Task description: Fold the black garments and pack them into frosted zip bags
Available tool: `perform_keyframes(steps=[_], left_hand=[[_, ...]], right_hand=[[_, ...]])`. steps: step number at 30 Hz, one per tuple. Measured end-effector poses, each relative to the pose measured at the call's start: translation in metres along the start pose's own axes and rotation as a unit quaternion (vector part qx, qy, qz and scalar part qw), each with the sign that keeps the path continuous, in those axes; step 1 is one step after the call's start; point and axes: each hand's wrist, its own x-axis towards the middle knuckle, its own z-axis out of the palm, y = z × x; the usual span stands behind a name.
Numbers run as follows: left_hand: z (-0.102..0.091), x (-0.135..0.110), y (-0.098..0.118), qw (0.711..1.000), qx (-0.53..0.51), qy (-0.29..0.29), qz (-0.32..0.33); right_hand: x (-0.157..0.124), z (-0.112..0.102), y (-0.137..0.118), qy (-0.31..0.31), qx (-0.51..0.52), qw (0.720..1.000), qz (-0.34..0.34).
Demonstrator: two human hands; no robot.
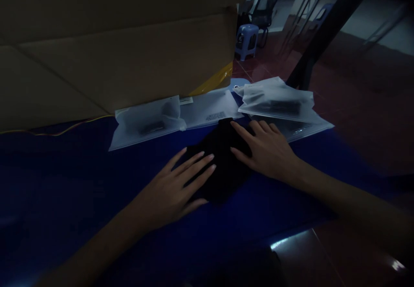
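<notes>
Black cloth (223,166), soft, matte and folded thick, lies on the smooth blue table (80,183) just before the frosted plastic bags (148,121); your left hand (171,187) rests on it with fingers (197,168) spread, your right hand (268,151) with fingers flat and close together: press evenly with both palms so no fold slips.

1. My left hand (174,187) lay flat, palm down, fingers spread and pointing forward and right.
2. My right hand (268,151) lay flat too, fingers extended leftward.
3. My left forearm (106,239) and right forearm (339,196) were bare, angling inward.
</notes>
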Motion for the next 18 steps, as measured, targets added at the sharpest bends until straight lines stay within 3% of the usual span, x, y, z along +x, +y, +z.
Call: perform_keyframes(steps=[4, 11, 14, 18], left_hand=[[0.001, 0.000, 0.002, 0.999, 0.014, 0.041, 0.012], [-0.002, 0.001, -0.002, 0.999, -0.008, 0.028, 0.018], [-0.002, 0.001, 0.000, 1.000, -0.012, 0.018, 0.015], [-0.001, 0.003, 0.003, 0.999, -0.009, 0.046, 0.007]], right_hand=[[0.001, -0.001, 0.002, -0.012, -0.015, 0.999, 0.032], [-0.004, 0.000, -0.004, 0.039, 0.055, 0.998, 0.003], [-0.007, -0.002, -0.008, 0.088, 0.120, 0.987, -0.064], [-0.011, -0.004, -0.016, 0.164, 0.188, 0.949, -0.193]])
